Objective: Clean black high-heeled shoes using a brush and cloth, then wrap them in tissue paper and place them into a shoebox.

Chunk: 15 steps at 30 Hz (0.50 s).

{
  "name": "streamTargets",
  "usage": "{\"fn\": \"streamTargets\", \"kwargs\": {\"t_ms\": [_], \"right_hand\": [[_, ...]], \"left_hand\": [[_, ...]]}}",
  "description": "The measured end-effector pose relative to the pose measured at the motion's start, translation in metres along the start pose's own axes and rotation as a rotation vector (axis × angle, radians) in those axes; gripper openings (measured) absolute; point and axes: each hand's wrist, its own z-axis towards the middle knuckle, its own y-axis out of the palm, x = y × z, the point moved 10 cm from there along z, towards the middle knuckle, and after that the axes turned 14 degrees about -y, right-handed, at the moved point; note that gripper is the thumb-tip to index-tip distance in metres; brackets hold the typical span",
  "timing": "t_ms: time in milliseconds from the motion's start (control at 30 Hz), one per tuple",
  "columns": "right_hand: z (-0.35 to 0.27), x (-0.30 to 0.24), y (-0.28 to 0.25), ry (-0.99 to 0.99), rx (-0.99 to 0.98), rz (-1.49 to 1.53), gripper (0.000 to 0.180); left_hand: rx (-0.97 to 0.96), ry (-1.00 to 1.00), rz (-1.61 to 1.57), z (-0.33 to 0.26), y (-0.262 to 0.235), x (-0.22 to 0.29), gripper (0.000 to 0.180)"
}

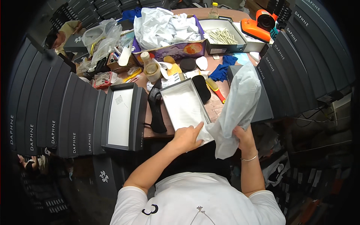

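My left hand (187,138) is over the near end of an open grey shoebox (182,101) with a white inside. Its index finger and thumb are apart; the other fingers are partly hidden. My right hand (245,138) is closed round the lower part of a translucent white bag (242,97), held up beside the box. The bag looks filled out, but I cannot make out what is inside. Left of the box, a black high-heeled shoe (156,112) lies on the table. A black oval pad (201,89) and a red and yellow brush (215,90) lie right of it.
Stacked dark shoeboxes rise at left (56,108) and right (300,56). A grey box (122,116) with a white panel is near left. Behind are a purple carton (168,50) of crumpled paper, a box of sticks (225,35) and an orange heat gun (257,30). A person (62,37) is far left.
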Motion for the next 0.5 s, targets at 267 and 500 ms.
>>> {"fn": "streamTargets", "kwargs": {"t_ms": [267,500], "right_hand": [[-0.002,-0.020,-0.049,0.009,-0.060,-0.476,0.053],[0.097,-0.073,-0.051,-0.294,-0.222,-1.165,0.053]], "left_hand": [[0.282,-0.204,-0.915,-0.023,-0.065,-0.109,0.013],[0.386,-0.431,-1.647,-0.087,-0.034,-0.203,0.010]]}}
